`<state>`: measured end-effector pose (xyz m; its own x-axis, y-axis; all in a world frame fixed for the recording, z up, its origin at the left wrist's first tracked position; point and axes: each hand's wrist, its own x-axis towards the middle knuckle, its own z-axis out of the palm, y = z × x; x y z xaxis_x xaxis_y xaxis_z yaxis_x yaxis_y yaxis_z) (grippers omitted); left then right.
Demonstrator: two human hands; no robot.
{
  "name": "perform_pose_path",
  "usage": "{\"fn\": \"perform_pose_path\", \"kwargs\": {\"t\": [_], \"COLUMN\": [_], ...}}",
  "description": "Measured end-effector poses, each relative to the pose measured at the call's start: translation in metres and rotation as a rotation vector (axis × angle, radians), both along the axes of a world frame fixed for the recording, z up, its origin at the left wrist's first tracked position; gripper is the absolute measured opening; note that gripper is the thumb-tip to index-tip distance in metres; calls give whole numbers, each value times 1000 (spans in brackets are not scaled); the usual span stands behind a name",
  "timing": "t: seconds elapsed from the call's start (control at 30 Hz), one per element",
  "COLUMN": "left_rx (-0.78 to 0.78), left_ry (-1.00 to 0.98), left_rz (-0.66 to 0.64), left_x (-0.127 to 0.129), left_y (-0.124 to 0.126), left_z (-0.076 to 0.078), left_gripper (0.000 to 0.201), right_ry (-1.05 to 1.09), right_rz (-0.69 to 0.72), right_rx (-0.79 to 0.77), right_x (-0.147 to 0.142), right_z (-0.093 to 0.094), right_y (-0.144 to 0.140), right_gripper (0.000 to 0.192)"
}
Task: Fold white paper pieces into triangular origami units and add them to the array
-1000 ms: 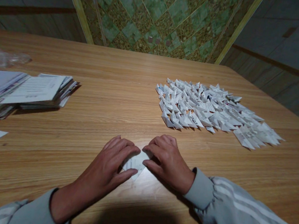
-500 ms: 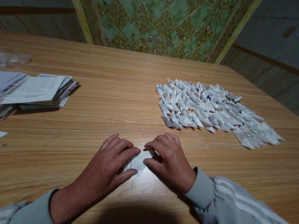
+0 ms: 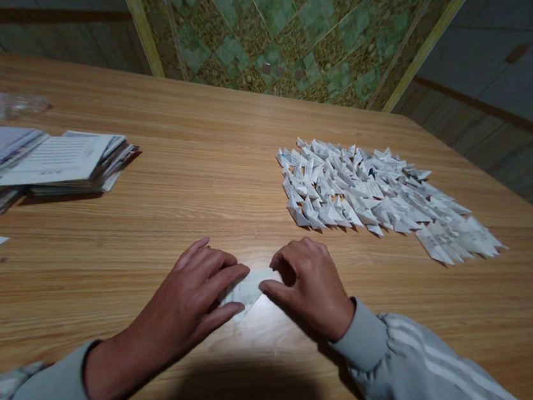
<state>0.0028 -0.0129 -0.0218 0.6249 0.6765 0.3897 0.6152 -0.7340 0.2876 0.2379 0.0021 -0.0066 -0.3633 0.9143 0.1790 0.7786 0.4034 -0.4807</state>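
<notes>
While a large heap of folded paper pieces (image 3: 382, 197) is already laid out at right of centre, one small paper (image 3: 245, 291) at lower centre is pressed flat on the tabletop (image 3: 204, 154) by both hands, left hand (image 3: 190, 303) spread, right hand (image 3: 312, 285) curled, with a stack of unfolded sheets (image 3: 44, 162) left at the left edge.

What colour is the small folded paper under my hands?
White with faint dark print, the folded paper lies between left hand and right hand; head view.

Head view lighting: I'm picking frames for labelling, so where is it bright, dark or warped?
Head view: a bright patch on the table beside the small folded paper under both hands; a dark shadow along the bottom edge; dim corners; the table's far edge bows from wide-angle distortion; the folded pile stays sharp.
</notes>
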Motion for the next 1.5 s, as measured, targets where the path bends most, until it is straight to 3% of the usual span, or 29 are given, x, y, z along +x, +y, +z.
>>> {"fn": "perform_pose_path", "kwargs": {"t": [0.3,0.77,1.0,1.23,1.5], "left_rx": [-23,-164,-114,-69,67], "left_ry": [-2,-79,-67,-56,89], "left_rz": [-8,-34,21,30,-29], "left_x": [0,4,-1,1,-7], "left_y": [1,4,9,12,14], "left_z": [1,1,-2,-1,4], "left_gripper": [32,27,18,17,21], "right_ry": [9,102,2,-38,-215], "right_rz": [15,161,201,299,397], "right_rx": [-14,10,129,134,422], "right_x": [1,-6,-4,-9,-13], "right_z": [-1,-14,-12,-14,-12], "right_y": [0,-1,1,1,0], "right_gripper": [25,8,6,9,23]}}
